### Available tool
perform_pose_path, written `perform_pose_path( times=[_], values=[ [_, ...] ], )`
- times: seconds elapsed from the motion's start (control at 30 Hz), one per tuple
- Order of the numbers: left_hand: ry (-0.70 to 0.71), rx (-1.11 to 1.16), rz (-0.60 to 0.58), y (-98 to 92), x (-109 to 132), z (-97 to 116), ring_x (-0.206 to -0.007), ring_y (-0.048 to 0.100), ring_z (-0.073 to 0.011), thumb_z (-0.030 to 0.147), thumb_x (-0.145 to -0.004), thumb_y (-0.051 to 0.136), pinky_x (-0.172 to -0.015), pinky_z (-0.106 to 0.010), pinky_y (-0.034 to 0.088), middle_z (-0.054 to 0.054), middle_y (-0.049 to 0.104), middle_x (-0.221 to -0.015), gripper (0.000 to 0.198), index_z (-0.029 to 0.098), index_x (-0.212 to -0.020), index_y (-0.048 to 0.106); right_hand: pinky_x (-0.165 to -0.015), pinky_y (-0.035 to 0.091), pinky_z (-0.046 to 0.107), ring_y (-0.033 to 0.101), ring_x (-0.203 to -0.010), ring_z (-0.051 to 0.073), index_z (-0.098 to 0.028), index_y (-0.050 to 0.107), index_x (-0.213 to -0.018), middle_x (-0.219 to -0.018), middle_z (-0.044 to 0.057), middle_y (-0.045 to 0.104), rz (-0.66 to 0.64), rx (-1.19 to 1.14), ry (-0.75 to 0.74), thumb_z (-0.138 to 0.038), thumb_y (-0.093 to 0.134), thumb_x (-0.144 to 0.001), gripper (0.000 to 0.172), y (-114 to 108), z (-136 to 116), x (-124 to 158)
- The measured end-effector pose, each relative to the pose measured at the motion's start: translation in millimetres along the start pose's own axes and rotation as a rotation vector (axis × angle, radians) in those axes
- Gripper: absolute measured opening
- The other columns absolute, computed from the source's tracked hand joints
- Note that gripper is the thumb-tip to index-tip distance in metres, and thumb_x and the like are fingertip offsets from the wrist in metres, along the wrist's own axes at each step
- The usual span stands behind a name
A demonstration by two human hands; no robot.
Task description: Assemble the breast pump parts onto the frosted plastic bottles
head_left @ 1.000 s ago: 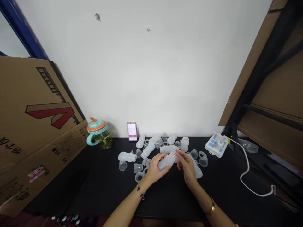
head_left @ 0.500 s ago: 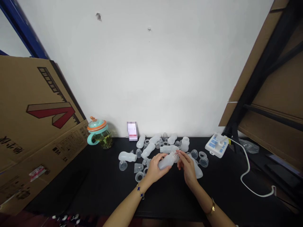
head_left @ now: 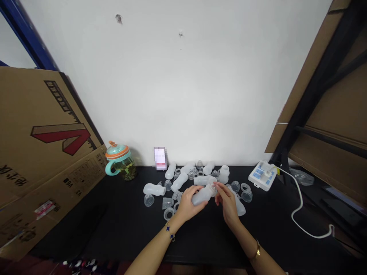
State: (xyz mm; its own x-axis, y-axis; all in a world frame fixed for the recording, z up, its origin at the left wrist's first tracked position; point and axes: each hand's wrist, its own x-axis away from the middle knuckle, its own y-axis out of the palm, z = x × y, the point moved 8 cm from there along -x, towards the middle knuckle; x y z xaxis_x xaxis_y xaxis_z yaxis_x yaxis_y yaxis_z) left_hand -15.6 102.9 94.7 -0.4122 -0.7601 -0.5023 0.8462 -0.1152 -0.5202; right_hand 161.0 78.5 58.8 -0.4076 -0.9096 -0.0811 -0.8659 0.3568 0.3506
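Observation:
My left hand (head_left: 187, 205) wraps around a frosted white baby bottle (head_left: 202, 195), which is tilted with its top end up and to the right. At that end, the fingertips of my right hand (head_left: 228, 202) pinch what looks like a clear bottle nipple (head_left: 212, 187); the fingers partly hide it. Under the right hand lies another frosted bottle (head_left: 240, 208). Left of my left hand are a clear ring collar (head_left: 169, 214), a clear cap (head_left: 168, 203) and a bottle on its side (head_left: 154, 189). More bottles, domed caps and rings lie behind both hands.
On the black table (head_left: 126, 229) a glass teapot-like mug (head_left: 122, 162) stands at the left. A phone-like blurred screen (head_left: 160, 158) leans against the wall. At right are a white power strip (head_left: 263, 175) and its cable (head_left: 299, 206). Cardboard (head_left: 51, 152) borders the left side.
Hardly anything differs: both hands stay at the same bottle, with the right fingertips shifting only slightly at its top. The view tilts a little.

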Motion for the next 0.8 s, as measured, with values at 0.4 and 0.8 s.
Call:
perform_pose_path(
  times=[0.4,0.8],
  values=[
    [0.021,-0.027,0.008,-0.3,0.5,0.7,-0.093,0.064,-0.0226,0.03,-0.078,0.075,-0.088,-0.038,0.054,-0.008,0.068,-0.115,0.044,0.022,-0.119,0.062,-0.039,0.035,0.021,0.05,-0.045,0.008,-0.019,0.075,-0.099,-0.081,0.002,0.069,-0.009,0.0,-0.013,-0.049,0.076,-0.078,0.037,-1.2,3.5,-0.7],
    [0.039,-0.059,0.012,-1.9,0.6,3.7,-0.093,0.064,-0.0227,0.031,-0.077,0.077,-0.088,-0.039,0.054,-0.007,0.068,-0.115,0.046,0.023,-0.12,0.061,-0.039,0.035,0.022,0.05,-0.046,0.009,-0.019,0.074,-0.1,-0.088,0.004,0.071,0.0,0.006,0.001,-0.049,0.078,-0.076,0.038,-1.4,1.2,-0.1]
  ],
)
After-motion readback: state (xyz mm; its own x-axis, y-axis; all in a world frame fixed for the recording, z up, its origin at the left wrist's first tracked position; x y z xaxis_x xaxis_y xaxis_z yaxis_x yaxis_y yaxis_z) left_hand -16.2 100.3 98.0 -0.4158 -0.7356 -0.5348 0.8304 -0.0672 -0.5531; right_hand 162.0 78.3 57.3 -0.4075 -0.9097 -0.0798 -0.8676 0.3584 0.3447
